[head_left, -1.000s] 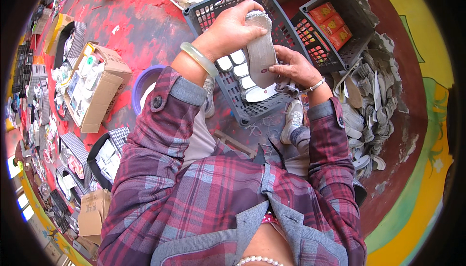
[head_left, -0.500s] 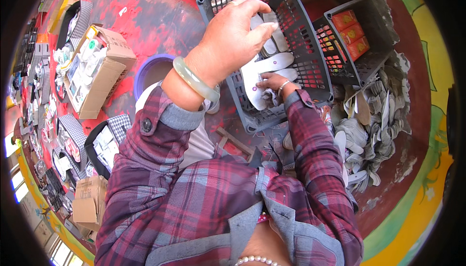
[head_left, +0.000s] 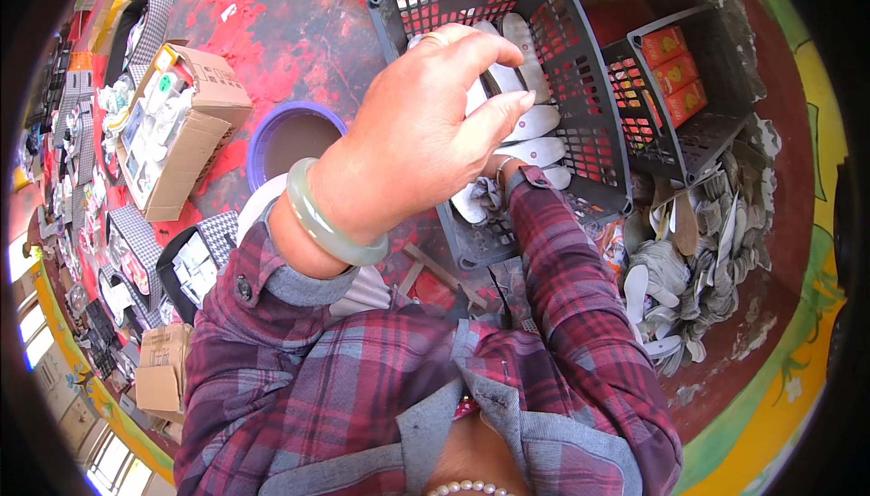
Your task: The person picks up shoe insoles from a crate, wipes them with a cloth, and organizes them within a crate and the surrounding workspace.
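My left hand (head_left: 444,111), with a pale bangle on its wrist, is raised over a dark plastic crate (head_left: 594,134). Its thumb and forefinger stand apart with nothing visible between them; the other fingers are mostly hidden. Pale shoe insoles (head_left: 533,151) with small round marks lie in the crate, beside a greyer insole (head_left: 526,52). Low in the crate, next to these insoles, is my right hand (head_left: 501,166). My left hand covers its fingers, so what they hold does not show. A crumpled grey cloth (head_left: 489,193) lies close by, on a white insole.
A second dark crate (head_left: 671,138) with orange boxes (head_left: 673,75) stands at the right, above a heap of grey insoles (head_left: 689,251). A purple basin (head_left: 256,156) of murky liquid and a filled cardboard box (head_left: 195,152) are left. A wooden frame (head_left: 444,271) lies on the floor.
My left hand has come lower and nearer, now covering my right hand's fingers. My right hand has shifted slightly left and nearer. More of the basin shows.
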`<state>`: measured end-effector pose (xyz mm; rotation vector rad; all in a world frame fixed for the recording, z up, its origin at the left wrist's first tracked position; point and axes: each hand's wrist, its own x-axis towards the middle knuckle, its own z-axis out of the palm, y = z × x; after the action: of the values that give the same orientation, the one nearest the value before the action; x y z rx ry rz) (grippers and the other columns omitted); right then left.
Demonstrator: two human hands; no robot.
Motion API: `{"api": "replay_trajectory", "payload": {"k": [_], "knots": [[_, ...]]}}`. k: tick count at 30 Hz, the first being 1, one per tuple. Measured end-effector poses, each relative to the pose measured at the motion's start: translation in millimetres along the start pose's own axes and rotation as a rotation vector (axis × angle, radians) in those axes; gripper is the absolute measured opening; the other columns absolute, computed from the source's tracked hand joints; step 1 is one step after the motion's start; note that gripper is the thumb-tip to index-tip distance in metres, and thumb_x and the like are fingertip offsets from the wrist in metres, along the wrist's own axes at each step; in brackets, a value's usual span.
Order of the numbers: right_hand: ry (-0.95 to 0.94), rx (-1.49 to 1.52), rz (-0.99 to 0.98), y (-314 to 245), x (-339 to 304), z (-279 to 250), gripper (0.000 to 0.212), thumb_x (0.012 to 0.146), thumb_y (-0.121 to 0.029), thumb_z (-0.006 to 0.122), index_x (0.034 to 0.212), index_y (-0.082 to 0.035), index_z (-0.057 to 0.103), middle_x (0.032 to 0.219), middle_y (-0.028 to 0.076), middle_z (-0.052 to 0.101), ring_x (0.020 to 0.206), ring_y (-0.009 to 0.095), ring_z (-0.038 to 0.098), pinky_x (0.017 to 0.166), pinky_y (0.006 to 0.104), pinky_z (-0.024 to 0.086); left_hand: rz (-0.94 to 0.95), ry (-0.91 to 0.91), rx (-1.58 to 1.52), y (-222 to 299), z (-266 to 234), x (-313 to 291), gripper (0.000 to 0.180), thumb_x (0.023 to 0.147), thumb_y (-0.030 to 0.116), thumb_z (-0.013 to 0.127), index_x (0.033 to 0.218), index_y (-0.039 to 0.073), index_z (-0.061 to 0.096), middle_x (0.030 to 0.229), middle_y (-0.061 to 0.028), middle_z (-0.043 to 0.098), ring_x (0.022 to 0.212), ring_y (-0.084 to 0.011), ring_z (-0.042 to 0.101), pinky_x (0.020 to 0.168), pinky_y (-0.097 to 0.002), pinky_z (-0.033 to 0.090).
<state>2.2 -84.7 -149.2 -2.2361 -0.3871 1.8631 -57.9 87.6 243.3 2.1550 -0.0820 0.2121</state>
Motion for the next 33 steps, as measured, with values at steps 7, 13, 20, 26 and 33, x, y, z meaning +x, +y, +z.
{"api": "replay_trajectory", "payload": {"k": [7, 13, 20, 26, 33], "knots": [[-0.081, -0.019, -0.040, 2, -9, -7, 0.046, 0.076, -0.029, 0.070, 0.114, -0.004, 0.059, 0.108, 0.014, 0.062, 0.100, 0.027, 0.058, 0.086, 0.0369, 0.044, 0.033, 0.020, 0.024, -6, -7, -1, 0.025, 0.082, 0.012, 0.062, 0.104, 0.001, 0.058, 0.098, -0.0089, 0.057, 0.090, -0.0182, 0.056, 0.078, -0.0301, 0.046], [-0.109, 0.051, -0.070, 15, -8, -11, 0.045, 0.076, -0.029, 0.070, 0.112, -0.004, 0.060, 0.108, 0.014, 0.062, 0.100, 0.027, 0.058, 0.086, 0.0375, 0.044, -0.054, -0.023, -0.070, 2, -7, -2, 0.025, 0.082, 0.012, 0.062, 0.104, 0.001, 0.058, 0.098, -0.0092, 0.057, 0.088, -0.0181, 0.056, 0.077, -0.0299, 0.047], [0.007, -0.295, 0.010, -5, 1, 15, 0.044, 0.076, -0.030, 0.070, 0.111, -0.004, 0.061, 0.108, 0.014, 0.062, 0.100, 0.028, 0.058, 0.085, 0.0381, 0.044, -0.018, -0.007, -0.011, 7, -4, -2, 0.024, 0.082, 0.012, 0.063, 0.104, 0.001, 0.059, 0.096, -0.0091, 0.058, 0.087, -0.0171, 0.056, 0.076, -0.0289, 0.047], [0.040, -0.394, 0.028, -6, -1, 31, 0.043, 0.076, -0.030, 0.070, 0.110, -0.004, 0.062, 0.108, 0.014, 0.062, 0.099, 0.028, 0.059, 0.085, 0.0387, 0.045, 0.002, -0.028, -0.031, 5, 1, 1, 0.024, 0.082, 0.013, 0.063, 0.104, 0.002, 0.059, 0.097, -0.0082, 0.059, 0.088, -0.0165, 0.056, 0.077, -0.0284, 0.046], [0.030, -0.424, 0.039, -5, -1, 33, 0.042, 0.076, -0.031, 0.069, 0.108, -0.004, 0.062, 0.108, 0.014, 0.062, 0.099, 0.028, 0.059, 0.085, 0.0394, 0.045, -0.020, -0.037, -0.050, 5, 3, 1, 0.024, 0.082, 0.013, 0.063, 0.104, 0.001, 0.059, 0.097, -0.0088, 0.059, 0.089, -0.0169, 0.057, 0.078, -0.0288, 0.047]]}}
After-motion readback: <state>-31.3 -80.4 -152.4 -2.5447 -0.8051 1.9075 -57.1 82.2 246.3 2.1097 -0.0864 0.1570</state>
